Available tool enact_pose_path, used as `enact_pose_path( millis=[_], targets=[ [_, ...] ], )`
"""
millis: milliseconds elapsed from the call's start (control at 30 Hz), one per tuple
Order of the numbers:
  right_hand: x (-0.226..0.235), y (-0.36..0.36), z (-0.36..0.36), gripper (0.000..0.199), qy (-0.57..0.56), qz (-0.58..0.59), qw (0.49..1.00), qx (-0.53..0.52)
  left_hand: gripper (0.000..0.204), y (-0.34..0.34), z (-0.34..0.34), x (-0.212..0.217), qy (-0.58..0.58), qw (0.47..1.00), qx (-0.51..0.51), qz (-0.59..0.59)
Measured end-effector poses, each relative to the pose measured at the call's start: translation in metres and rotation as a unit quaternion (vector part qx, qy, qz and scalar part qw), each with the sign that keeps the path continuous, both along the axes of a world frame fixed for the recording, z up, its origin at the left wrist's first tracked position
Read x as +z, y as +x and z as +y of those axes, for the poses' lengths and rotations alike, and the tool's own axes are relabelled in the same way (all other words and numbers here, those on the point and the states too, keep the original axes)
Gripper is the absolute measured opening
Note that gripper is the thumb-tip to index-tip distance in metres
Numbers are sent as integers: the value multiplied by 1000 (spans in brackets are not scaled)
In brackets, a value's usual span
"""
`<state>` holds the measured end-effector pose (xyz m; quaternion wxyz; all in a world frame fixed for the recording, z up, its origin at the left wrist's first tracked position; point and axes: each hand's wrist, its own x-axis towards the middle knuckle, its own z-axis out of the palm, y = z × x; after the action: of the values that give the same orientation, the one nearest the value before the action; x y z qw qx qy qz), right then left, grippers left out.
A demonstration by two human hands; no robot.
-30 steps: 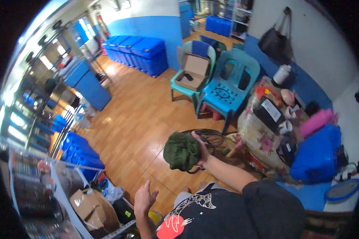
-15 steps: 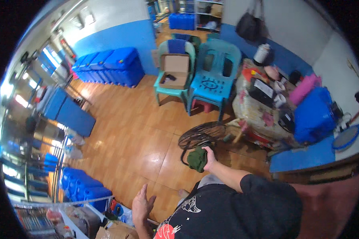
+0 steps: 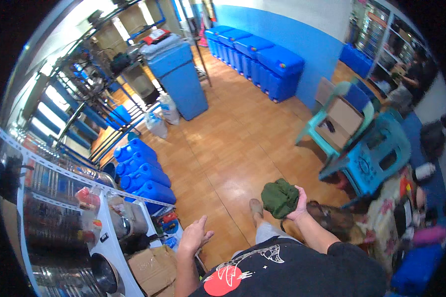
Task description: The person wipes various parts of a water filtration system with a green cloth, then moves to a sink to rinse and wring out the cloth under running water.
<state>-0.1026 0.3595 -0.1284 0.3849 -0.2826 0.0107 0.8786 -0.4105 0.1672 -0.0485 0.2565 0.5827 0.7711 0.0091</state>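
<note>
A bunched piece of dark green cloth (image 3: pixel 278 198) is in my right hand (image 3: pixel 298 204), held out in front of my body above the floor. The fingers wrap its right side, and the folds hide some of them. My left hand (image 3: pixel 195 236) is held in the air with its fingers stretched out and nothing in it. It is nearest to a brown cardboard box (image 3: pixel 153 267) on the shelf rack at the lower left.
Blue jugs (image 3: pixel 146 171) stand beside the white rack (image 3: pixel 116 237) on the left. A tall blue bin (image 3: pixel 181 79) and blue containers (image 3: pixel 262 54) are farther off. Plastic chairs (image 3: pixel 366 158), one bearing an open carton (image 3: pixel 339 121), stand right. A person (image 3: pixel 414 81) is at the far right.
My view has turned left, so the chairs and cluttered table shift right and more of the rack shows. The green cloth stays in my right hand; my left hand remains open.
</note>
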Motion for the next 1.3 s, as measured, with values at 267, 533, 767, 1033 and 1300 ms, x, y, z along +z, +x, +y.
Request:
enact_pose_path(
  millis=[267, 533, 767, 1033, 1300],
  targets=[
    [9, -170, 187, 50, 33, 87, 982, 166, 64, -90, 157, 20, -25, 994, 100, 39],
    [18, -324, 307, 53, 26, 100, 951, 292, 58, -184, 283, 7, -8, 987, 157, 15],
    [2, -388, 461, 51, 45, 52, 977, 200, 49, -302, 427, -19, -63, 988, 138, 7],
    [43, -374, 651, 49, 116, 7, 993, -6, 44, -378, 666, 6, 60, 998, -8, 19],
    [-4, -376, 811, 45, 131, -57, 989, -48, 53, -385, 845, -16, -28, 997, -59, -31]
  ],
)
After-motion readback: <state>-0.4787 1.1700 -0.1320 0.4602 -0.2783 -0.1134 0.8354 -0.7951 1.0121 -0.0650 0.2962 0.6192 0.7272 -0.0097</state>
